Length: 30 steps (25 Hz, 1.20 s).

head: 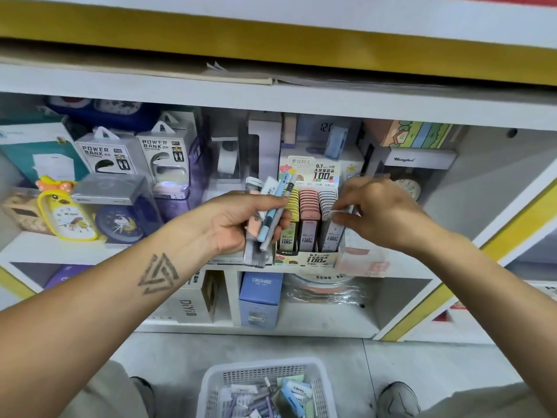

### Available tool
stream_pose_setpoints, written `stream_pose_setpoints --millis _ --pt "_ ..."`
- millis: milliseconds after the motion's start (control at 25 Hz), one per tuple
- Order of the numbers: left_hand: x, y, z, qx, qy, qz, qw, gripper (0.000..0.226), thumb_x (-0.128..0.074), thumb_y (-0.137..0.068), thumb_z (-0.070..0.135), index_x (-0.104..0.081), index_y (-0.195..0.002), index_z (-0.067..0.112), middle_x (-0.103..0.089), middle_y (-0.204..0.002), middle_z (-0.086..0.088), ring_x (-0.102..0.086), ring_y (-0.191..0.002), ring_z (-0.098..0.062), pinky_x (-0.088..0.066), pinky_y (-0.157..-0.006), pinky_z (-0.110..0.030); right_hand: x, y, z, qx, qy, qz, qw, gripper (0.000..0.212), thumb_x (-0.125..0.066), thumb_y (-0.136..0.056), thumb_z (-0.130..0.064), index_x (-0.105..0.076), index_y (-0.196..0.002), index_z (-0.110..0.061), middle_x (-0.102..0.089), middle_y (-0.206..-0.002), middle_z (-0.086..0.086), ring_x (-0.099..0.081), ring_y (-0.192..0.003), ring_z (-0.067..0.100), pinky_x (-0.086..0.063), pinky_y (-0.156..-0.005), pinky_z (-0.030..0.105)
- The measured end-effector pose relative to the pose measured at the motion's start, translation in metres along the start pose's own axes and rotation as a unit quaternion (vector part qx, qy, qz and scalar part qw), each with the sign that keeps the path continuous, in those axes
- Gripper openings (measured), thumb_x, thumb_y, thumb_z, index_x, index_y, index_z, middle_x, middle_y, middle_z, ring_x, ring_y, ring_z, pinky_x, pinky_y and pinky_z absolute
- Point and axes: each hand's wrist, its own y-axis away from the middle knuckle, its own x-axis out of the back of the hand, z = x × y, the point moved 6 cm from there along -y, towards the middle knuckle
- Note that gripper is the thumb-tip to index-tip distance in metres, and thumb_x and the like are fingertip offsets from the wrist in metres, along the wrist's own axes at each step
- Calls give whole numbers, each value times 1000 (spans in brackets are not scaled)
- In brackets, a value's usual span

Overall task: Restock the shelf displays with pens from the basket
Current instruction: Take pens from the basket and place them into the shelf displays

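My left hand [241,220] grips a bundle of pens and flat stationery packs [268,218], among them a light blue pen and a white one, held upright in front of the shelf. Just right of it stands a cardboard display box [307,257] with yellow, pink and grey rows of lead cases. My right hand [376,212] pinches a grey lead case [333,233] at the right-hand row of that box. On the floor below sits a white mesh basket [217,384] with several more pens and packs.
Power bank boxes [132,155], clocks [72,215] and a clear case crowd the shelf to the left. A boxed clock [407,182] stands at the right. Below are a blue CRUHRE box [260,297] and wrapped rolls. My shoes flank the basket.
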Motion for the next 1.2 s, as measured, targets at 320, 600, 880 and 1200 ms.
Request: stream_pose_setpoints --millis 320,600,880,1200 --pt "-4 8 0 -17 -19 -27 999 3 -68 -86 9 -69 -86 6 -70 -76 -13 -68 -63 -20 -55 -55 -26 -16 -19 -16 -195 -483 22 853 22 -72 -91 -23 -67 -108 -12 -74 -79 5 -65 -63 19 -47 -56 30" --pt "-10 15 5 -27 -14 -57 998 19 -72 -76 10 -70 -93 2 -73 -82 -19 -74 -70 -25 -59 -55 -29 -16 -26 -20 -205 -655 63 725 19 -69 -87 3 -64 -105 7 -68 -72 15 -62 -57 18 -54 -55 25" --pt "-21 3 2 -24 14 -36 999 9 -72 -82 11 -68 -89 7 -70 -74 -11 -66 -58 -18 -51 -48 -22 41 6 60 -213 -531 253 780 11 -68 -87 5 -64 -94 -2 -69 -63 9 -62 -54 22 -57 -57 29" --pt "-53 -24 -5 -28 12 -64 997 14 -76 -77 11 -69 -87 5 -68 -78 -14 -63 -62 -21 -51 -47 -27 32 20 81 -174 -237 231 927 12 -68 -90 -5 -61 -97 -12 -71 -80 11 -73 -73 22 -61 -75 45"
